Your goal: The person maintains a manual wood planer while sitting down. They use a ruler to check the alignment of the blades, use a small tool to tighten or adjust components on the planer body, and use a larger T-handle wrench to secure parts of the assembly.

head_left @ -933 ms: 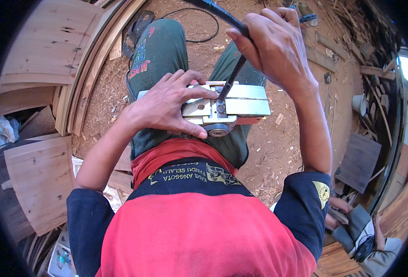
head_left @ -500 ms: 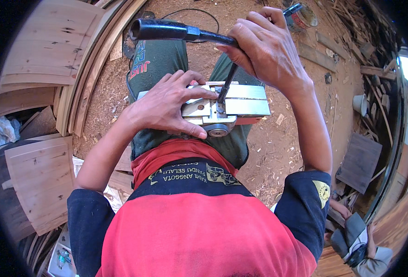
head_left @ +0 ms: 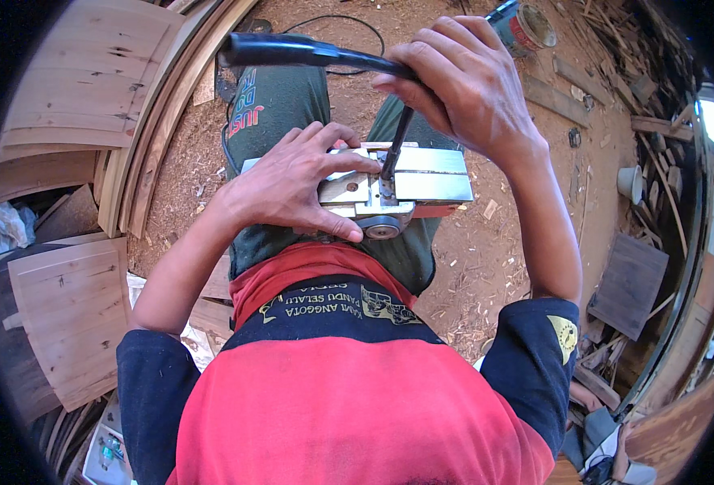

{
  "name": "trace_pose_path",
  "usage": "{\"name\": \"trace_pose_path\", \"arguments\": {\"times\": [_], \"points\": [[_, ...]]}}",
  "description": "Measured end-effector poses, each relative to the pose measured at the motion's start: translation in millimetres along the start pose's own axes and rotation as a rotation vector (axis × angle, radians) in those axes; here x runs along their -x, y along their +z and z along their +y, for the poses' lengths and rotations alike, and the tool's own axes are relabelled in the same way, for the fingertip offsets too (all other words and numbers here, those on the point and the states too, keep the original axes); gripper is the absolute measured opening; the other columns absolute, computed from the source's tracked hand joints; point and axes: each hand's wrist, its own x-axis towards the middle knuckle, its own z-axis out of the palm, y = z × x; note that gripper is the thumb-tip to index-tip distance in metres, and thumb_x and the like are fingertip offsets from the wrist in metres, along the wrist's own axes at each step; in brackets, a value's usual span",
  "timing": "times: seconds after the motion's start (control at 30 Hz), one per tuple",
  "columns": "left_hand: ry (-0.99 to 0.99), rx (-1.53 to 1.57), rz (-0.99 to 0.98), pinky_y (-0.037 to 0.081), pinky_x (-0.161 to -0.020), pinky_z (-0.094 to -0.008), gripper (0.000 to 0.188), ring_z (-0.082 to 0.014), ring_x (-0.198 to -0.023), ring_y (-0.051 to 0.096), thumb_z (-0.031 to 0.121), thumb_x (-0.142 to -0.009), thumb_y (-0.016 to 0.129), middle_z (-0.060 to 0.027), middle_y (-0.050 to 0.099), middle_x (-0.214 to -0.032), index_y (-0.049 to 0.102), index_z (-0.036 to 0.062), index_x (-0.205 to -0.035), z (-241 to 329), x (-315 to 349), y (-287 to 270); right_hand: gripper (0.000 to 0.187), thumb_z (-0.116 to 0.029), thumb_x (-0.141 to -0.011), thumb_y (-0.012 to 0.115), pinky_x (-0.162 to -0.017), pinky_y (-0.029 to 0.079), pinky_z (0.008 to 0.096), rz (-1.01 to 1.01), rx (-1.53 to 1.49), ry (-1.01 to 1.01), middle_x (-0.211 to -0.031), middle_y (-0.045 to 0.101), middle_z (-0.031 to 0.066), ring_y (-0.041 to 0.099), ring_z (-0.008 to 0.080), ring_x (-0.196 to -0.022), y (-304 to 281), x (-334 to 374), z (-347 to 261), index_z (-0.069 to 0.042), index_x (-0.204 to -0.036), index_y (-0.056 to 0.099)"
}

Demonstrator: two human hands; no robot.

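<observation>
An electric hand planer [head_left: 433, 187] lies across my thighs with its metal sole facing up. My left hand [head_left: 288, 178] is closed over the planer's left part, thumb on the near edge and fingers across the sole. In my right hand [head_left: 466, 89], closed in a fist above the planer, is a black lug wrench [head_left: 288, 52] with several arms. One arm runs down to the slot in the middle of the sole, where its tip meets the planer. The wrench's socket end points left and is blurred; another arm sticks out beyond my knuckles.
Long boards [head_left: 159, 121] and wood panels [head_left: 70, 311] lean at the left. Wood shavings cover the floor [head_left: 486, 275]. A bucket [head_left: 532, 31] stands at the far right, and scrap wood lies along the right side. Another person [head_left: 607, 444] is at the lower right. A black cable [head_left: 377, 36] curls on the floor ahead.
My right hand and the wrench have shifted slightly left, turning the wrench a little. My left hand and the planer stay put. The other person has moved lower in the picture.
</observation>
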Motion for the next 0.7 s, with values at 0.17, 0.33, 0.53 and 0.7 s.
{"name": "trace_pose_path", "arguments": {"times": [0.17, 0.33, 0.53, 0.7], "points": [[-0.036, 0.028, -0.050, 0.037, -0.118, -0.0528, 0.086, -0.0401, -0.138, 0.047, 0.066, -0.066, 0.090, -0.0162, 0.052, -0.146, 0.069, 0.0214, -0.136, 1.5, -0.6, -2.6, 0.030, -0.033, -0.086, 0.085, -0.073, 0.050, 0.0368, -0.014, 0.067, 0.052, -0.084, 0.070, 0.0027, 0.067, 0.0226, -0.080, -4.0, -5.0, -8.9, -0.010, -0.101, 0.074], [-0.041, 0.030, -0.050, 0.037, -0.118, -0.0529, 0.085, -0.0397, -0.138, 0.047, 0.065, -0.066, 0.090, -0.0158, 0.052, -0.146, 0.069, 0.0216, -0.136, 2.0, -0.1, -3.3, 0.029, -0.036, -0.088, 0.083, -0.068, 0.051, 0.0364, 0.020, 0.129, 0.074, -0.085, 0.072, 0.0012, 0.068, 0.0211, -0.078, -1.6, -8.0, -14.7, -0.012, -0.102, 0.075], [0.005, -0.003, -0.005, 0.039, -0.113, -0.0480, 0.088, -0.0358, -0.131, 0.051, 0.070, -0.067, 0.087, -0.0140, 0.054, -0.139, 0.070, 0.0215, -0.139, -3.2, 0.4, 1.6, 0.027, -0.042, -0.092, 0.077, -0.066, 0.052, 0.0349, -0.057, 0.339, 0.168, -0.080, 0.072, -0.0004, 0.070, 0.0191, -0.077, -5.4, -16.2, -29.1, -0.015, -0.094, 0.074], [-0.005, -0.014, 0.000, 0.040, -0.113, -0.0479, 0.089, -0.0354, -0.132, 0.051, 0.071, -0.067, 0.087, -0.0139, 0.054, -0.140, 0.070, 0.0213, -0.138, -3.6, 0.7, 2.6, 0.028, -0.042, -0.096, 0.071, -0.064, 0.052, 0.0346, -0.253, 0.523, 0.246, -0.074, 0.069, -0.0007, 0.072, 0.0191, -0.075, -7.4, -21.9, -38.9, -0.016, -0.084, 0.069]]}}
